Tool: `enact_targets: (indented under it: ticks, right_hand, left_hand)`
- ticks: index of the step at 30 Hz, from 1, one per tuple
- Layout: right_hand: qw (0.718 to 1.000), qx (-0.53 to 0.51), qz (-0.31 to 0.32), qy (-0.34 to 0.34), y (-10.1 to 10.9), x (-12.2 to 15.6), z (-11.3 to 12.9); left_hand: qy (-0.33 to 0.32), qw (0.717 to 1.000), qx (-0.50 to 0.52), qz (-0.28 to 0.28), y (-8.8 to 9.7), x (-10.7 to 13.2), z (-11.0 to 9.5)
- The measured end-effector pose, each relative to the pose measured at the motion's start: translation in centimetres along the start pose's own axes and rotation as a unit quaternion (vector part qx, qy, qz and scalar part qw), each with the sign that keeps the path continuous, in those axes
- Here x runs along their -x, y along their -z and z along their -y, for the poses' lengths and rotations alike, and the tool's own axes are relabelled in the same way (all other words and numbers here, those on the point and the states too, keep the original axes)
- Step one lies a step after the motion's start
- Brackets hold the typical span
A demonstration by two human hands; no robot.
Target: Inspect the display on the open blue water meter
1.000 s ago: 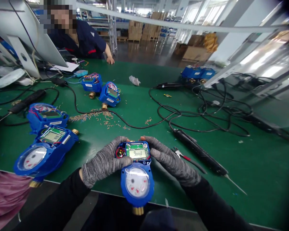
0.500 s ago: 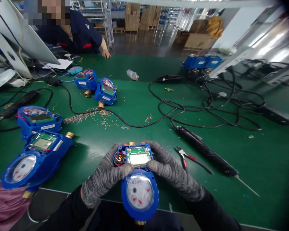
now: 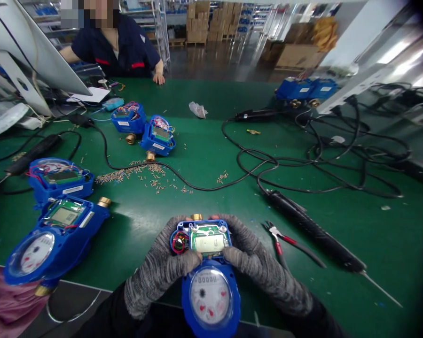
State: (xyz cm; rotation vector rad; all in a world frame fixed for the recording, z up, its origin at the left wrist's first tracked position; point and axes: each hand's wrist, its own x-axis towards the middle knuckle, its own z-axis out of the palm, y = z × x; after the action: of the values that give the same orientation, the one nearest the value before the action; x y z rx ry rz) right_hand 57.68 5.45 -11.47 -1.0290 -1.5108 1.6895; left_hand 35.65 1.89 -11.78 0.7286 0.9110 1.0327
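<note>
A blue water meter (image 3: 211,295) with a round dial and an open electronics box is between my hands at the table's front edge. My left hand (image 3: 165,263), in a grey knitted glove with bare fingertips, closes round the box's left side, its thumb on the near rim. On the opposite side my right hand (image 3: 257,258), gloved alike, grips the box, thumb by the display. Inside the box are a green circuit board with a display (image 3: 209,243) and, at left, coiled red and black wires (image 3: 179,242). A brass fitting (image 3: 196,217) pokes out at the far end.
Right of my hands lie red-handled cutters (image 3: 284,239) and a black electric screwdriver (image 3: 313,230) with a trailing cable (image 3: 246,162). Loose screws (image 3: 127,172) are scattered mid-table. More water meters (image 3: 56,234) stand at left and behind. Across the table is a person (image 3: 123,47).
The view has shifted slightly, so most things appear lower and further right. Both hands keep their hold on the water meter. The person opposite has a second arm showing, near the monitor.
</note>
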Motion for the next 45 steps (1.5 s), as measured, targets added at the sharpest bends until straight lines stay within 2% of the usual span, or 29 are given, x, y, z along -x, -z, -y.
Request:
enact_targets:
  ticks: [3, 6, 12, 15, 17, 19, 22, 26, 29, 32, 34, 36, 40, 43, 45]
  right_hand:
    - [0.999, 0.038, 0.029, 0.02, 0.5, -0.4, 0.2]
    - [0.991, 0.126, 0.03, 0.045, 1.1, -0.5, 0.3]
    - [0.952, 0.28, 0.015, 0.126, 1.7, -0.7, 0.7]
    - [0.932, 0.31, 0.012, 0.187, 1.7, -1.0, 1.0]
    - [0.929, 0.305, 0.004, 0.209, 1.5, -1.3, 1.3]
    - [0.941, 0.28, -0.012, 0.19, 1.1, -1.5, 2.0]
    - [0.966, 0.225, -0.056, 0.111, -0.1, -1.9, 3.3]
    - [0.977, 0.179, -0.105, 0.038, -2.2, -2.4, 4.8]
    - [0.977, 0.169, -0.124, 0.034, -3.4, -2.3, 5.3]
    - [0.966, 0.187, -0.169, 0.051, -3.9, -1.9, 5.7]
    - [0.954, 0.221, -0.191, 0.06, -4.0, -1.8, 6.0]
    - [0.942, 0.265, -0.197, 0.062, -3.9, -1.9, 6.5]
    - [0.924, 0.334, -0.181, 0.043, -3.9, -2.5, 7.4]
    - [0.934, 0.325, -0.144, 0.031, -4.0, -2.5, 7.7]
    - [0.943, 0.303, -0.13, 0.053, -4.1, -2.3, 7.7]
  left_hand:
    - [0.003, 1.0, 0.009, -0.005, -0.1, 0.0, 0.1]
    - [-0.007, 0.999, 0.032, 0.001, 0.0, 0.2, 0.2]
    - [0.004, 0.998, 0.047, 0.03, 0.3, 0.6, -0.5]
    - [-0.009, 0.997, 0.047, 0.06, 0.8, 0.8, -0.3]
    - [-0.028, 0.997, 0.034, 0.07, 1.4, 1.1, 0.1]
    - [-0.054, 0.996, -0.037, 0.052, 2.1, 1.5, 0.3]
    - [-0.124, 0.977, -0.175, -0.007, 2.6, 1.9, -0.1]
    - [-0.197, 0.953, -0.217, -0.071, 1.9, 1.9, -1.3]
    - [-0.229, 0.932, -0.258, -0.114, 1.0, 2.0, -1.8]
    - [-0.262, 0.907, -0.301, -0.139, 0.4, 2.4, -1.5]
    - [-0.274, 0.895, -0.307, -0.174, 0.3, 2.6, -1.1]
    - [-0.281, 0.895, -0.286, -0.196, 0.3, 2.7, -0.6]
    - [-0.268, 0.926, -0.205, -0.169, 0.6, 2.4, 0.1]
    - [-0.27, 0.934, -0.169, -0.165, 0.7, 2.1, 0.5]
    - [-0.299, 0.919, -0.185, -0.18, 0.6, 2.2, 0.8]
